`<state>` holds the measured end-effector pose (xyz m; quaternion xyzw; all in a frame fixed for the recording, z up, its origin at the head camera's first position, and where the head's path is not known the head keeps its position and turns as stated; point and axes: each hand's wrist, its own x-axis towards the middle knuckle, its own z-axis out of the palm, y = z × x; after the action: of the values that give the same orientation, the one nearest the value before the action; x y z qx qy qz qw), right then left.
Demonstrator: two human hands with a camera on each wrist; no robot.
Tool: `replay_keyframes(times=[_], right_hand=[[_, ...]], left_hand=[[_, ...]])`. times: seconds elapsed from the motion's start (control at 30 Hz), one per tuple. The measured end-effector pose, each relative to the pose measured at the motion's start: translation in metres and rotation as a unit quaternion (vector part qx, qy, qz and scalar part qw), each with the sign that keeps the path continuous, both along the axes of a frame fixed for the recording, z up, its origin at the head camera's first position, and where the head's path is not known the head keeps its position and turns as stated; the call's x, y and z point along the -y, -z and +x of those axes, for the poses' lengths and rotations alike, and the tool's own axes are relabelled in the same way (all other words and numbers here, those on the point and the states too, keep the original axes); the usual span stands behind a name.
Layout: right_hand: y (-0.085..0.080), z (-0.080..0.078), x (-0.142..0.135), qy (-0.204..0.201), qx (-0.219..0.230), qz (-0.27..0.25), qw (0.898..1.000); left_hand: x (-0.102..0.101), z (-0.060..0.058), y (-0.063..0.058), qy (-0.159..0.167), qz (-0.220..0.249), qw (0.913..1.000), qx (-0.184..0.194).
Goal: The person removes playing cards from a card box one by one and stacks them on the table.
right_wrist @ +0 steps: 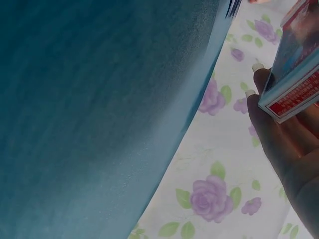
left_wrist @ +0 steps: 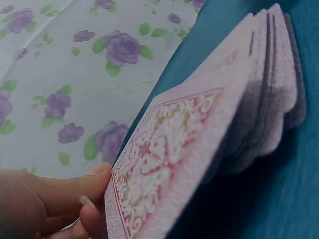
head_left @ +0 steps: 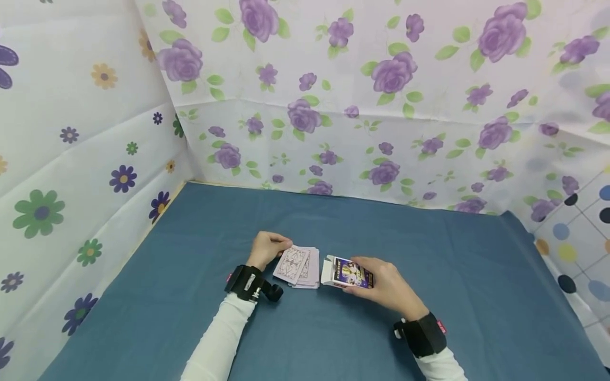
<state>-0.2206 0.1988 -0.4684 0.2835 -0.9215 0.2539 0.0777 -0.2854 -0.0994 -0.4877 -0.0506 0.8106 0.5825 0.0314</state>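
Patterned playing cards point(head_left: 298, 266) lie face down in a loose, uneven pile at the middle of the table. My left hand point(head_left: 269, 250) pinches the top card or cards at the far left corner, thumb against the edge. In the left wrist view the pinched playing card point(left_wrist: 159, 154) is large and tilted, with the staggered edges of the others behind it. Just right of the pile, my right hand point(head_left: 385, 283) grips a purple card box point(head_left: 351, 273) around its sides. Its white flap stands open toward the cards. The right wrist view shows the box's end point(right_wrist: 294, 97) in my fingers.
A blue cloth point(head_left: 305, 338) covers the table. Floral sheets point(head_left: 305, 116) hang behind it and along the left, and a dotted sheet point(head_left: 581, 248) hangs at the right. Each wrist wears a black strap point(head_left: 421, 336) with a camera.
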Motion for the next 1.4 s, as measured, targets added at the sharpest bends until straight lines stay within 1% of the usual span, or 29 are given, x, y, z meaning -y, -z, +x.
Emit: replay_keyframes(times=[0.17, 0.33, 0.47, 0.53, 0.63, 0.7, 0.73, 0.77, 0.83, 0.87, 0.93, 0.97, 1.0, 1.03, 1.07, 1.17, 1.27, 1.3, 1.4], right_hand=[[0.001, -0.002, -0.002, 0.002, 0.009, -0.003, 1.0], [0.001, -0.003, -0.005, 0.007, 0.013, -0.004, 1.0], [0.002, -0.003, -0.006, 0.007, 0.01, -0.004, 1.0], [0.001, -0.003, -0.006, 0.006, 0.009, -0.004, 1.0], [0.0, -0.002, -0.006, 0.008, 0.013, -0.003, 1.0], [-0.001, -0.002, -0.007, 0.008, 0.015, -0.001, 1.0], [-0.001, -0.002, -0.007, 0.007, 0.015, 0.0, 1.0], [-0.002, -0.001, -0.007, 0.007, 0.014, 0.0, 1.0], [-0.003, -0.001, -0.008, 0.006, 0.013, -0.001, 1.0], [-0.004, 0.0, -0.009, 0.005, 0.014, -0.004, 1.0], [-0.007, 0.001, -0.009, 0.004, 0.014, -0.007, 1.0], [-0.009, 0.001, -0.01, 0.004, 0.013, -0.007, 1.0], [-0.01, 0.002, -0.01, 0.003, 0.013, -0.006, 1.0], [-0.011, 0.002, -0.011, 0.001, 0.012, -0.005, 1.0], [-0.012, 0.002, -0.011, 0.0, 0.01, -0.003, 1.0], [-0.014, 0.003, -0.011, -0.002, -0.002, 0.0, 1.0], [-0.014, 0.003, -0.01, 0.0, -0.017, -0.001, 1.0], [-0.015, 0.003, -0.01, 0.001, -0.023, -0.003, 1.0], [-0.016, 0.004, -0.008, -0.001, -0.046, -0.007, 0.999]], left_hand=[[-0.008, -0.002, 0.004, -0.023, -0.054, 0.998, -0.022], [-0.015, 0.0, 0.003, -0.042, -0.104, 0.9929, -0.041], [-0.02, 0.002, 0.003, -0.048, -0.149, 0.9866, -0.047], [-0.021, 0.003, 0.003, -0.043, -0.167, 0.9838, -0.05], [-0.024, 0.009, -0.002, -0.017, -0.203, 0.9773, -0.059], [-0.029, 0.015, -0.011, 0.002, -0.237, 0.9686, -0.076], [-0.031, 0.018, -0.017, 0.019, -0.246, 0.9649, -0.089], [-0.035, 0.022, -0.023, 0.044, -0.245, 0.9631, -0.102], [-0.042, 0.029, -0.036, 0.118, -0.219, 0.9598, -0.129], [-0.046, 0.032, -0.042, 0.16, -0.196, 0.9577, -0.136], [-0.053, 0.039, -0.051, 0.24, -0.147, 0.9498, -0.136], [-0.057, 0.043, -0.054, 0.268, -0.131, 0.9453, -0.131], [-0.06, 0.046, -0.057, 0.284, -0.124, 0.9422, -0.127], [-0.063, 0.048, -0.058, 0.289, -0.125, 0.9408, -0.126], [-0.066, 0.05, -0.058, 0.286, -0.127, 0.9409, -0.129], [-0.07, 0.055, -0.059, 0.263, -0.12, 0.9509, -0.109], [-0.072, 0.056, -0.058, 0.254, -0.12, 0.9553, -0.091], [-0.072, 0.056, -0.058, 0.254, -0.12, 0.9563, -0.081], [-0.074, 0.056, -0.056, 0.251, -0.128, 0.9561, -0.082]])
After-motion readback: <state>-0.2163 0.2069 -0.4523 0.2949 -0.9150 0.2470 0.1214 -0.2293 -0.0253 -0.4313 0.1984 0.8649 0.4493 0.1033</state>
